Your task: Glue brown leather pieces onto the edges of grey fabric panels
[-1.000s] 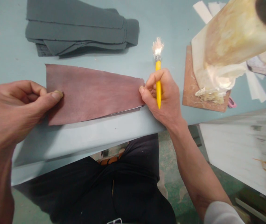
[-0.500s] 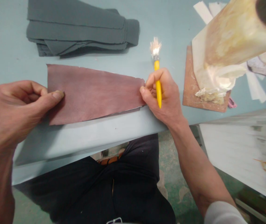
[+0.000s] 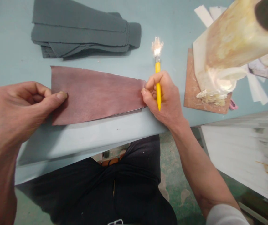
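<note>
A reddish-brown piece of leather [image 3: 98,95], wide at the left and narrowing to the right, is stretched between my two hands above the table's front edge. My left hand [image 3: 23,109] pinches its wide end, thumb on top. At the narrow end my right hand [image 3: 163,98] grips it between thumb and fingers. The same right hand also keeps a yellow-handled brush [image 3: 157,70] tucked in its fingers, its whitish bristles pointing away from me. Part of a second layer's edge shows along the leather's lower side.
Dark grey-green cut pieces [image 3: 82,34] lie stacked at the back left. On the right, a stained container [image 3: 228,40] with white paste at its mouth rests over a brown board [image 3: 189,90]. White strips [image 3: 257,86] lie beside it on the pale blue table [image 3: 171,28].
The leather's wide end and my left hand sit slightly further right in view. Both hands keep the same grip, and the brush remains in my right hand.
</note>
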The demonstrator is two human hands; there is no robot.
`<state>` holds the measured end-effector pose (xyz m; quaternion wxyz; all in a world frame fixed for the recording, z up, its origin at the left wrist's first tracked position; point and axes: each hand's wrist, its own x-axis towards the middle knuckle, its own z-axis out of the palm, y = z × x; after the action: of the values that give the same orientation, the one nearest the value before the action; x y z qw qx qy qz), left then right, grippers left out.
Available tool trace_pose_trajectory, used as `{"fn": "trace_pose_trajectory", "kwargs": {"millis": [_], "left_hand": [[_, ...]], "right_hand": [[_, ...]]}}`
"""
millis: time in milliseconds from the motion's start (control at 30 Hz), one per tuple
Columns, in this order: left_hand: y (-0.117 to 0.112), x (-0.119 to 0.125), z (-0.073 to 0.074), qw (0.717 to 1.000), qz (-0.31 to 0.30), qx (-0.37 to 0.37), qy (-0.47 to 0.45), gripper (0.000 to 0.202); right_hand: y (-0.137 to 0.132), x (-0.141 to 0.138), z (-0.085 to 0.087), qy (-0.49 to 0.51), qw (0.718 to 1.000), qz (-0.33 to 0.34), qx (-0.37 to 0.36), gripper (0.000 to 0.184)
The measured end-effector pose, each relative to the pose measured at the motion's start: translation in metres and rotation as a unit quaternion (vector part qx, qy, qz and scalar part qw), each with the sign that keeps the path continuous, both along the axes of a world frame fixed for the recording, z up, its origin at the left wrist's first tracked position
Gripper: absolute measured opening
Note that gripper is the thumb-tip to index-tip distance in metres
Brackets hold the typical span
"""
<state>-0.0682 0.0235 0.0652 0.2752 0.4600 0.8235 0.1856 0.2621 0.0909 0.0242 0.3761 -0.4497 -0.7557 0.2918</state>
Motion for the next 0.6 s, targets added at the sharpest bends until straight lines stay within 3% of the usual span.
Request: {"fn": "trace_pose_trajectory", "kwargs": {"millis": [167,233,333,467,600], "left_hand": [[-0.002,0.016,0.009,0.996,0.005,0.065,-0.058,0.034],[-0.002,0.016,0.007,0.989,-0.016,0.089,-0.118,0.032],[-0.002,0.011,-0.001,0.983,-0.024,0.11,-0.147,0.036],[-0.004,0.009,-0.007,0.978,-0.031,0.133,-0.156,0.036],[-0.006,0.01,-0.006,0.977,-0.032,0.131,-0.167,0.036]], "right_hand": [[-0.004,-0.001,0.003,-0.054,0.996,-0.021,0.061,0.012],[-0.007,-0.002,0.003,-0.07,0.992,-0.039,0.093,0.015],[-0.009,-0.004,0.001,-0.116,0.985,-0.097,0.086,0.018],[-0.011,-0.001,-0.004,-0.207,0.96,-0.155,0.11,0.024],[-0.007,0.007,-0.015,-0.283,0.913,-0.168,0.242,0.025]]}}
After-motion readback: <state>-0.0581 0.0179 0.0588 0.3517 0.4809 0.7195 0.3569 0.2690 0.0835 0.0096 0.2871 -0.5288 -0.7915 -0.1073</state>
